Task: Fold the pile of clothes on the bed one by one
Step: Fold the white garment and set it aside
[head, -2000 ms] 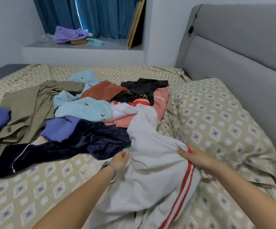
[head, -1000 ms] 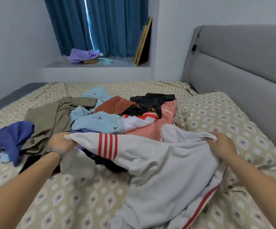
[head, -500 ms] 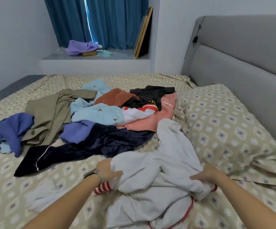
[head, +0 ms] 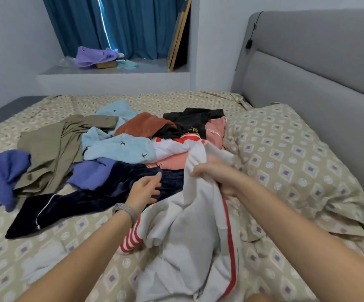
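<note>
A white garment with red stripes lies bunched in front of me on the patterned bed. My right hand grips a fold of it and holds that part up. My left hand, a watch on its wrist, hovers with relaxed fingers over a dark navy garment, just left of the white cloth. Behind them spreads the pile of clothes: light blue, rust, black, pink, olive and purple pieces.
A patterned pillow lies to the right against the grey headboard. A window ledge at the back carries a purple cloth and a leaning board. Bare sheet shows at the front left.
My right hand has lifted a fold of the white garment up and away from me. My left hand has let go of the cloth and moved forward over the navy garment.
</note>
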The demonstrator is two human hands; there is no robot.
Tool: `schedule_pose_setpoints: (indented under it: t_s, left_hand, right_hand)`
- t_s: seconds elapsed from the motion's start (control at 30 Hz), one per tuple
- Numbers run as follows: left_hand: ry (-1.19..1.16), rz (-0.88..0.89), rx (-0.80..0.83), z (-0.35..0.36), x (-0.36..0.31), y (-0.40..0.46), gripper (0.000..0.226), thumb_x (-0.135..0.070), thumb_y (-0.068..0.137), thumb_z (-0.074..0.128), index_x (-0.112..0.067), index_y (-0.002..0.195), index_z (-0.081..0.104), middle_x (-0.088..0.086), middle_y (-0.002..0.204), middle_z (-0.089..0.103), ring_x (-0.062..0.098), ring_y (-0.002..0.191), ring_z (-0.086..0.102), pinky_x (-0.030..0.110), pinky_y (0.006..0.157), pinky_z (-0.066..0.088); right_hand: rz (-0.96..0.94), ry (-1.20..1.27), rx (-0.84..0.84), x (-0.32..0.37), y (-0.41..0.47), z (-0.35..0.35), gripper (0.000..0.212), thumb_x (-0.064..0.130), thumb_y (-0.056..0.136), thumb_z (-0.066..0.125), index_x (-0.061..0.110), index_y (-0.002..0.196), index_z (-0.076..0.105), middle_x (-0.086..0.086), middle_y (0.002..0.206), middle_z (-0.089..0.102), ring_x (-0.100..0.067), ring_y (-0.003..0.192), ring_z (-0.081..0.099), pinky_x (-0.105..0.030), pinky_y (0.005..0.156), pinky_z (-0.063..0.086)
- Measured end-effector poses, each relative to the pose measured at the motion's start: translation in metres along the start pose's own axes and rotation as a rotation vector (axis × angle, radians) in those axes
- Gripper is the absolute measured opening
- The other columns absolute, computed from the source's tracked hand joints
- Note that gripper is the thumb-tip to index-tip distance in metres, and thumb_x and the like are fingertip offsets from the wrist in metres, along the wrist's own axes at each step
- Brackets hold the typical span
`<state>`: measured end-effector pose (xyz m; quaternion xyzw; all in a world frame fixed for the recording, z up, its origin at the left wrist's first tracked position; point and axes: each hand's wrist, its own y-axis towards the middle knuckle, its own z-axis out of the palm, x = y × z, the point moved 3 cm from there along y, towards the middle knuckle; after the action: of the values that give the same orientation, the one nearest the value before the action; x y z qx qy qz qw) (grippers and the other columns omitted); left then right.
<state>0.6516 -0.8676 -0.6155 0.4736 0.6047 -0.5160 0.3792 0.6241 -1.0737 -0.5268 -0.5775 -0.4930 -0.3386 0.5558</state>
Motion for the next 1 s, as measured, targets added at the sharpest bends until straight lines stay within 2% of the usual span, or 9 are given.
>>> schedule_pose_setpoints:
  t_s: [0.13, 0.2, 0.33, 0.47, 0.57, 0.67, 0.8, 0.9, 1.0]
  left_hand:
    - [-0.222, -0.284, 0.314, -0.001, -0.041, -0.034, 0.043, -0.046, 0.091, 0.059, -0.007, 0.107, 0.069, 0.010, 0.088, 0.071, 0.019, 0.089, 0.070, 0.032, 0.076, 0.059]
    - [-0.136, -0.277, 0.120, -0.022, -0.032, -0.036, 0.031, -0.027, 0.092, 0.062, 0.001, 0.103, 0.069, 0.011, 0.074, 0.069, 0.019, 0.068, 0.069, 0.027, 0.062, 0.055]
    - [-0.081, -0.256, -0.046, -0.070, 0.003, -0.040, 0.021, -0.018, 0.096, 0.055, -0.005, 0.107, 0.066, 0.020, 0.098, 0.070, 0.033, 0.090, 0.066, 0.044, 0.085, 0.054]
    - [-0.099, -0.154, 0.049, -0.097, 0.010, -0.055, 0.017, -0.014, 0.096, 0.055, -0.016, 0.107, 0.067, 0.013, 0.104, 0.072, 0.029, 0.099, 0.067, 0.042, 0.087, 0.054]
    - [-0.117, -0.097, 0.090, -0.115, -0.001, -0.060, 0.020, -0.019, 0.101, 0.048, -0.018, 0.115, 0.062, 0.009, 0.111, 0.069, 0.024, 0.104, 0.065, 0.035, 0.082, 0.053]
    - [-0.209, -0.111, 0.128, -0.134, -0.013, -0.066, 0.021, -0.026, 0.101, 0.044, -0.018, 0.113, 0.061, 0.007, 0.101, 0.073, 0.021, 0.094, 0.068, 0.034, 0.075, 0.052]
    - [-0.268, -0.165, 0.113, -0.156, -0.013, -0.068, 0.019, -0.026, 0.100, 0.047, -0.018, 0.106, 0.063, 0.006, 0.087, 0.076, 0.019, 0.080, 0.070, 0.035, 0.071, 0.051]
    - [-0.253, -0.133, 0.100, -0.167, -0.005, -0.065, 0.031, -0.036, 0.088, 0.063, -0.017, 0.112, 0.064, 0.008, 0.101, 0.075, 0.023, 0.093, 0.070, 0.035, 0.078, 0.053]
    - [-0.148, -0.109, 0.118, -0.175, 0.005, -0.063, 0.084, -0.053, 0.041, 0.092, -0.018, 0.112, 0.066, 0.008, 0.107, 0.073, 0.022, 0.097, 0.070, 0.030, 0.075, 0.056]
  right_hand:
    - [-0.138, -0.428, 0.197, -0.008, 0.002, 0.106, 0.061, 0.020, 0.064, 0.060, 0.007, 0.124, 0.052, -0.010, 0.114, 0.056, -0.022, 0.109, 0.057, -0.030, 0.093, 0.047]
    - [-0.125, -0.502, 0.261, -0.023, -0.001, 0.135, 0.058, 0.022, 0.075, 0.064, 0.005, 0.128, 0.049, -0.006, 0.130, 0.043, -0.020, 0.119, 0.048, -0.028, 0.096, 0.041]
    - [-0.104, -0.273, 0.471, -0.059, -0.012, 0.132, 0.041, 0.011, 0.088, 0.067, 0.008, 0.129, 0.061, -0.003, 0.128, 0.062, -0.015, 0.113, 0.062, -0.019, 0.087, 0.049]
    - [-0.033, -0.266, 0.033, -0.107, 0.015, 0.084, 0.012, 0.004, 0.082, 0.070, 0.015, 0.080, 0.073, 0.002, 0.069, 0.068, -0.018, 0.069, 0.065, -0.035, 0.073, 0.055]
    - [0.050, -0.348, -0.239, -0.134, 0.031, 0.053, 0.033, 0.043, 0.081, 0.074, 0.014, 0.095, 0.068, 0.002, 0.093, 0.068, -0.019, 0.092, 0.065, -0.027, 0.079, 0.049]
    - [0.126, -0.591, -0.009, -0.142, 0.043, 0.058, 0.082, 0.081, 0.080, 0.043, 0.012, 0.120, 0.066, -0.004, 0.123, 0.065, -0.020, 0.115, 0.057, -0.032, 0.101, 0.041]
    - [0.205, -0.775, 0.276, -0.140, 0.053, 0.095, 0.040, 0.078, 0.073, 0.053, 0.048, 0.098, 0.058, 0.005, 0.117, 0.065, -0.012, 0.108, 0.059, -0.021, 0.089, 0.047]
    - [0.226, -0.560, 0.403, -0.142, 0.063, 0.134, 0.034, 0.059, 0.073, 0.072, 0.032, 0.091, 0.063, 0.004, 0.087, 0.069, 0.004, 0.068, 0.063, -0.019, 0.066, 0.054]
    - [0.189, -0.348, 0.353, -0.137, 0.079, 0.162, 0.062, 0.072, 0.058, 0.074, 0.031, 0.104, 0.067, 0.011, 0.097, 0.071, -0.001, 0.090, 0.065, -0.023, 0.087, 0.053]
